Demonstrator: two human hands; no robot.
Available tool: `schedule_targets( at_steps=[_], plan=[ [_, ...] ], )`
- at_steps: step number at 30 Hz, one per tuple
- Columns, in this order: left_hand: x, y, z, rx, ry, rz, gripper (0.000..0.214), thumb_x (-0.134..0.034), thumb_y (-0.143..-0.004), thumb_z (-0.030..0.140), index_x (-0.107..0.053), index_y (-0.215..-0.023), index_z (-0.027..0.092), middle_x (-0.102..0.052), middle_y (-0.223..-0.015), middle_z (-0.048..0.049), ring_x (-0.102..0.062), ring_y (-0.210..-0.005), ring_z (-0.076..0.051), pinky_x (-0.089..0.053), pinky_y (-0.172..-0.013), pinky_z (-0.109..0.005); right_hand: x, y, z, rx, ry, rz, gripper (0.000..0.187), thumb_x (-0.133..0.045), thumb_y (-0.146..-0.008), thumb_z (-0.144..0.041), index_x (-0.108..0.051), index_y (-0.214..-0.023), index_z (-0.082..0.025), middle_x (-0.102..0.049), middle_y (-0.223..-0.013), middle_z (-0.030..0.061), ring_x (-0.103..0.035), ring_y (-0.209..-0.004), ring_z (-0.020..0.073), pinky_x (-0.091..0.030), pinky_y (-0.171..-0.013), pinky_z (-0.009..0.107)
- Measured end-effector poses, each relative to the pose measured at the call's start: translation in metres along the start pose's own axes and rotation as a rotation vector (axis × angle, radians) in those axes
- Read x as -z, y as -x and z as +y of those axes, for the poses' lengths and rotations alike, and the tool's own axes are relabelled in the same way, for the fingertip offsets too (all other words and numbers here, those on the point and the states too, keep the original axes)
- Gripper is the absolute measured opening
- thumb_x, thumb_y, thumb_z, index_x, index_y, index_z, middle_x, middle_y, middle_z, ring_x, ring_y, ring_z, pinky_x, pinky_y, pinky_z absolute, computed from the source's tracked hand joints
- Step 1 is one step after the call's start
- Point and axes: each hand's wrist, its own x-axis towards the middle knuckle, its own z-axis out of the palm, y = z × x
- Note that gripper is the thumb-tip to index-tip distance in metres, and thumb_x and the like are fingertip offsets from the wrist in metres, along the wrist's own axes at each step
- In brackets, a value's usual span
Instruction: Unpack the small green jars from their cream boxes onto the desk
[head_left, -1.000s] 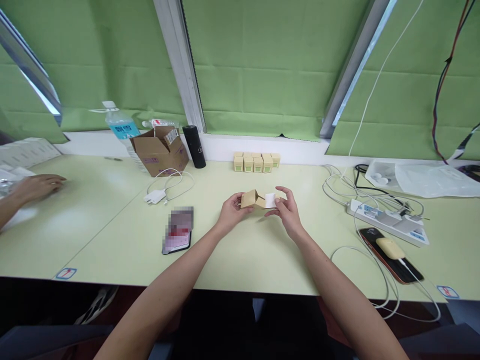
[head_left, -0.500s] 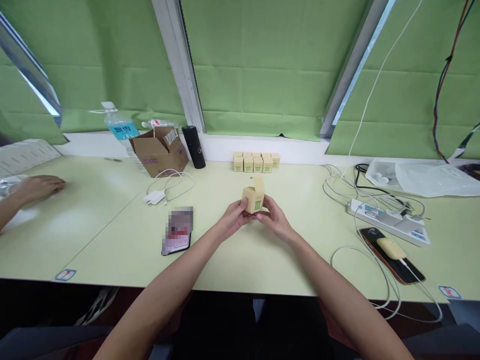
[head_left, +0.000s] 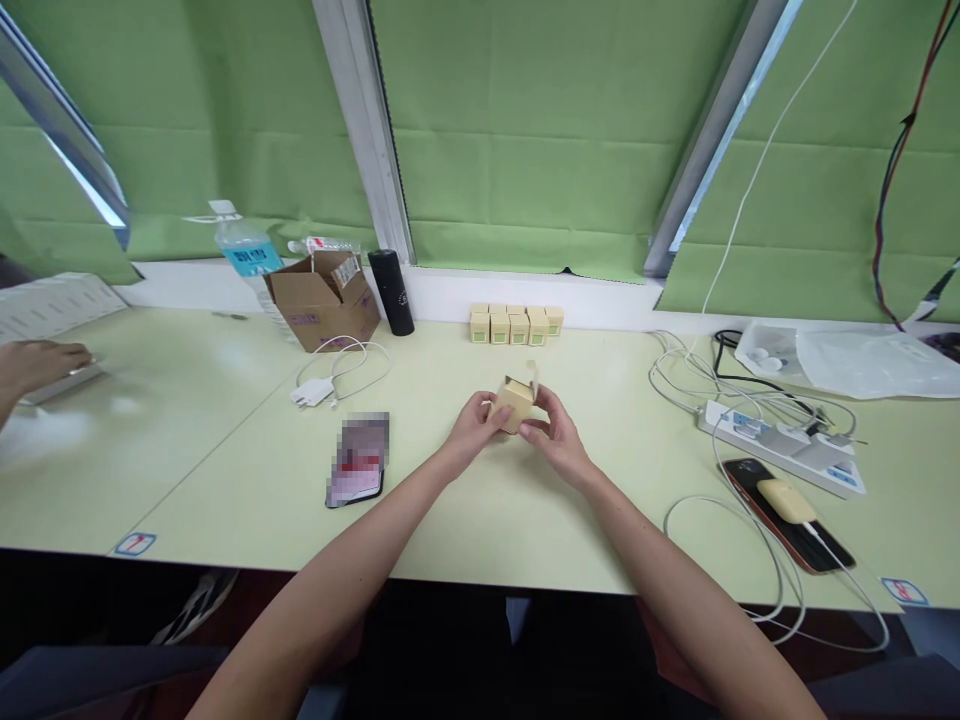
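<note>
Between my hands is a small cream carton, its top flap standing up at the right. My left hand is closed on the carton's left side, with the thumb across its front. My right hand grips the right side, thumb low on the front and fingers behind. Whether anything lies inside the carton I cannot see. Beyond my hands, several small cream boxes with green labels stand in a cluster against the wall.
Left of my arms lie a phone and a white charger. An open cardboard box, a black flask and a water bottle stand behind. At right are a power strip and another phone. A co-worker's hand is far left.
The carton has been turned in my hands, so its green label no longer faces me. My left thumb now lies across its front. The co-worker's hand has shifted left.
</note>
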Motion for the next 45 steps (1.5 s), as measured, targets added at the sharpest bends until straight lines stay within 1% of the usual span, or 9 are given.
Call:
schedule_targets(
  at_steps=[3, 6, 10, 16, 22, 30, 37, 43, 45],
  plan=[
    [-0.003, 0.001, -0.006, -0.183, -0.228, 0.171, 0.061, -0.088, -0.073, 0.048, -0.043, -0.107, 0.023, -0.065, -0.105, -0.0039, -0.067, -0.092, -0.018, -0.054, -0.077, -0.029, 0.002, 0.001, -0.001, 0.128, 0.222, 0.216, 0.065, -0.066, -0.091, -0.051, -0.039, -0.147, -0.031, -0.051, -0.140, 0.0133, -0.053, -0.126, 0.0282, -0.058, -0.094, 0.047],
    [-0.006, 0.005, -0.006, -0.272, -0.392, 0.230, 0.055, -0.084, -0.076, 0.037, -0.042, -0.111, 0.026, -0.060, -0.115, -0.0037, -0.064, -0.100, -0.018, -0.053, -0.082, -0.031, 0.003, 0.003, -0.007, 0.372, 0.542, 0.338, 0.044, -0.063, -0.093, -0.038, -0.053, -0.135, -0.029, -0.051, -0.133, 0.0133, -0.049, -0.128, 0.0325, -0.049, -0.105, 0.057],
    [-0.009, 0.010, 0.001, -0.314, -0.549, 0.307, 0.052, -0.081, -0.075, 0.028, -0.043, -0.111, 0.026, -0.059, -0.120, -0.0046, -0.061, -0.107, -0.020, -0.051, -0.091, -0.035, 0.003, 0.004, -0.016, 0.511, 0.786, 0.292, 0.031, -0.056, -0.096, -0.023, -0.064, -0.125, -0.031, -0.053, -0.138, 0.0113, -0.043, -0.133, 0.0350, -0.039, -0.112, 0.061],
    [-0.010, 0.011, 0.005, -0.340, -0.516, 0.286, 0.051, -0.079, -0.075, 0.026, -0.042, -0.111, 0.027, -0.063, -0.123, -0.0053, -0.063, -0.109, -0.022, -0.050, -0.094, -0.037, 0.010, 0.002, -0.017, 0.557, 0.811, 0.256, 0.025, -0.053, -0.098, -0.018, -0.068, -0.116, -0.028, -0.061, -0.135, 0.0087, -0.040, -0.137, 0.0329, -0.040, -0.112, 0.056],
    [-0.009, 0.012, 0.002, -0.375, -0.532, 0.234, 0.052, -0.079, -0.074, 0.025, -0.042, -0.111, 0.027, -0.066, -0.126, -0.0072, -0.063, -0.116, -0.024, -0.049, -0.098, -0.041, 0.013, 0.001, -0.020, 0.603, 0.827, 0.197, 0.028, -0.051, -0.100, -0.015, -0.065, -0.121, -0.026, -0.070, -0.123, 0.0078, -0.046, -0.131, 0.0307, -0.043, -0.108, 0.052],
    [-0.008, 0.013, 0.001, -0.382, -0.565, 0.228, 0.052, -0.078, -0.077, 0.025, -0.043, -0.115, 0.026, -0.066, -0.130, -0.0082, -0.063, -0.117, -0.024, -0.050, -0.098, -0.042, 0.016, -0.001, -0.016, 0.547, 0.773, 0.272, 0.020, -0.055, -0.098, -0.016, -0.070, -0.090, -0.026, -0.072, -0.081, 0.0032, -0.057, -0.110, 0.0284, -0.042, -0.095, 0.047],
    [0.003, 0.010, -0.005, -0.441, -0.707, 0.176, 0.052, -0.080, -0.079, 0.026, -0.050, -0.121, 0.026, -0.061, -0.129, -0.0087, -0.061, -0.120, -0.026, -0.051, -0.099, -0.043, 0.017, -0.001, -0.011, 0.383, 0.779, 0.237, 0.035, -0.054, -0.095, -0.018, -0.075, -0.120, -0.030, -0.071, -0.074, 0.0025, -0.053, -0.090, 0.0267, -0.041, -0.087, 0.046],
    [0.002, 0.013, -0.002, -0.569, -0.916, 0.090, 0.051, -0.077, -0.084, 0.027, -0.052, -0.129, 0.026, -0.060, -0.126, -0.0101, -0.054, -0.121, -0.028, -0.050, -0.103, -0.047, 0.019, -0.002, -0.011, 0.186, 0.773, 0.169, 0.031, -0.057, -0.092, -0.025, -0.073, -0.066, -0.027, -0.072, -0.067, 0.0011, -0.051, -0.074, 0.0225, -0.038, -0.082, 0.042],
    [0.002, 0.014, -0.001, -0.586, -0.949, 0.071, 0.052, -0.075, -0.086, 0.027, -0.050, -0.132, 0.026, -0.060, -0.128, -0.0104, -0.054, -0.120, -0.028, -0.051, -0.102, -0.047, 0.018, -0.002, -0.010, 0.162, 0.753, 0.186, 0.028, -0.060, -0.090, -0.027, -0.072, -0.066, -0.027, -0.074, -0.070, 0.0011, -0.052, -0.075, 0.0226, -0.037, -0.082, 0.041]
  ],
)
